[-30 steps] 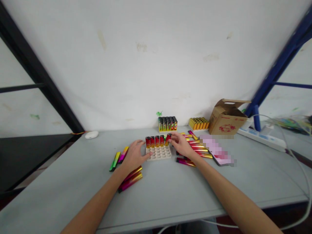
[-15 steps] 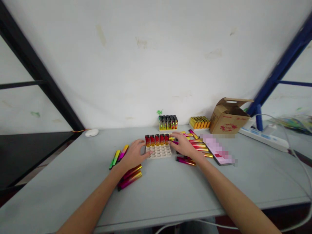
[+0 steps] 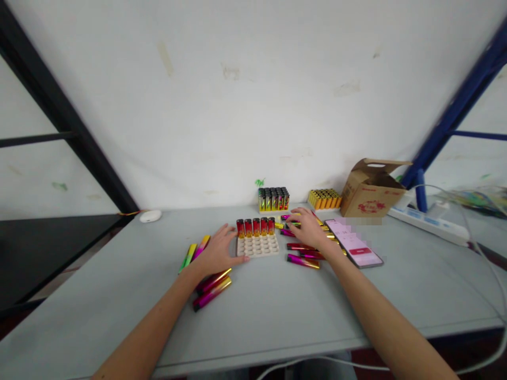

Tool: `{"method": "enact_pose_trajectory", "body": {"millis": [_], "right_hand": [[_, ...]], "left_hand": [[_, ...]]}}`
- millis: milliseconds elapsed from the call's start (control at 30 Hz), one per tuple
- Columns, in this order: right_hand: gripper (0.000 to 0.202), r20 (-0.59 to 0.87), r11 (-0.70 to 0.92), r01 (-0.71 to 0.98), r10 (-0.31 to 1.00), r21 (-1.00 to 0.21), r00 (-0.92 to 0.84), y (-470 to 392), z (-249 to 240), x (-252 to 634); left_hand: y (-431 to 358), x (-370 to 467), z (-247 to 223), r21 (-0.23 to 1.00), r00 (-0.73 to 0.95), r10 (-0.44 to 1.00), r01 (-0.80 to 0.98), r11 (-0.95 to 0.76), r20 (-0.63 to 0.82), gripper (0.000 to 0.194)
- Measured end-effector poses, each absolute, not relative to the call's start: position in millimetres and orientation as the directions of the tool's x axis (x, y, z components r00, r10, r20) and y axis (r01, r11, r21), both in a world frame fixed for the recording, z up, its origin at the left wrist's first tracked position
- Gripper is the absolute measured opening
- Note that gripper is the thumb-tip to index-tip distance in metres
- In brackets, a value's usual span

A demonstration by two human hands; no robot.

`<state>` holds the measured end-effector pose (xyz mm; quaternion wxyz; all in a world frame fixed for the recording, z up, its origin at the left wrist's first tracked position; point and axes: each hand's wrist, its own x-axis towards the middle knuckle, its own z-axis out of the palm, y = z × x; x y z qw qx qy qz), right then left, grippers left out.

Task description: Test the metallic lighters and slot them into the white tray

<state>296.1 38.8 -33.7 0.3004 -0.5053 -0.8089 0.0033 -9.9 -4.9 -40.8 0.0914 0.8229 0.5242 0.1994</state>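
A pale tray [image 3: 258,246] with rows of round holes lies on the desk, its back row filled with several upright red lighters [image 3: 256,227]. My left hand [image 3: 219,250] is at the tray's left side, thumb and fingers spread, holding nothing. Over the loose lighters right of the tray is my right hand [image 3: 307,228], its fingers curved down; what lies under the fingertips is partly hidden. Magenta and gold lighters [image 3: 303,261] lie below that hand. More loose lighters [image 3: 213,293] lie beside my left wrist, and a green and yellow one [image 3: 188,256] is farther left.
Against the wall stand a block of mixed-colour lighters [image 3: 273,199], a block of orange ones [image 3: 325,199] and an open cardboard box [image 3: 371,192]. A phone [image 3: 354,245], a power strip [image 3: 430,226] with cables, and a white oval object [image 3: 150,216] are also on the desk.
My right hand has moved away from the tray's back right corner, rightward to the loose lighters. My left hand stays beside the tray, its thumb shifted slightly down toward the front edge.
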Motion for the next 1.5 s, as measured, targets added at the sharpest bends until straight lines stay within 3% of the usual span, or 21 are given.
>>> {"method": "enact_pose_trajectory", "body": {"millis": [400, 733, 967, 1200, 1500], "right_hand": [[0.018, 0.435, 0.457, 0.845, 0.844, -0.278, -0.314, 46.5, -28.3, 323.4], [0.009, 0.400, 0.555, 0.764, 0.815, -0.330, -0.419, 38.7, -21.0, 316.2], [0.017, 0.201, 0.555, 0.696, 0.826, -0.455, -0.527, 21.1, -5.1, 317.8], [0.008, 0.186, 0.627, 0.698, 0.775, -0.347, -0.604, 16.4, -5.6, 305.0], [0.008, 0.243, 0.661, 0.685, 0.750, -0.307, -0.616, 16.7, -13.3, 290.6]], "left_hand": [[-3.7, -11.2, -40.0, 0.371, 0.367, 0.898, 0.820, -0.436, 0.243, 0.082], [-2.9, -12.2, -35.5, 0.348, 0.352, 0.890, 0.828, -0.440, 0.289, 0.074], [-2.9, -10.9, -35.6, 0.348, 0.323, 0.897, 0.839, -0.419, 0.300, 0.070], [-3.9, -9.0, -37.4, 0.361, 0.318, 0.908, 0.841, -0.404, 0.274, 0.076], [-3.9, -6.1, -36.2, 0.322, 0.340, 0.897, 0.847, -0.423, 0.284, 0.074]]}}
